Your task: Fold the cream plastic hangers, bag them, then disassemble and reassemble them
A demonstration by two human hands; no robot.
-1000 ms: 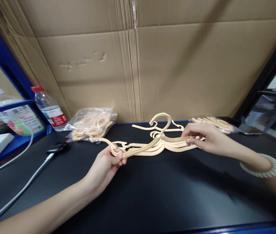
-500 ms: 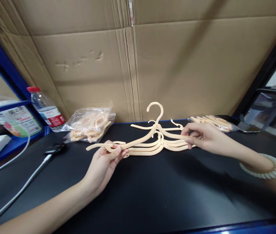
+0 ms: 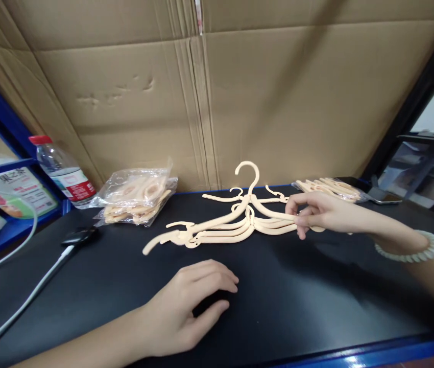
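Note:
My right hand (image 3: pixel 312 212) pinches the right arm of a cream plastic clothes hanger (image 3: pixel 222 219), whose hook points up. That hanger's left end droops toward the tabletop, over several similar hangers (image 3: pixel 226 238) lying stacked on the black table. Nearer to me, my left hand (image 3: pixel 194 301) hovers or rests over the table with thumb and fingers apart and nothing between them. Behind the held hanger lie more cream hanger parts (image 3: pixel 222 198), partly covered by it. The far end of the held hanger is hidden behind my right fingers.
Clear plastic bags of cream parts (image 3: pixel 136 197) lie at the back left, beside a red-capped bottle (image 3: pixel 64 174). Another bag of parts (image 3: pixel 330 189) and a phone-like object (image 3: pixel 385 195) sit at the back right. A white cable (image 3: pixel 29 301) crosses the left side; cardboard (image 3: pixel 278 102) stands behind.
My left hand has let go of the hanger's left end and moved toward me and to the right. That end has dropped lower. My right hand keeps its pinch.

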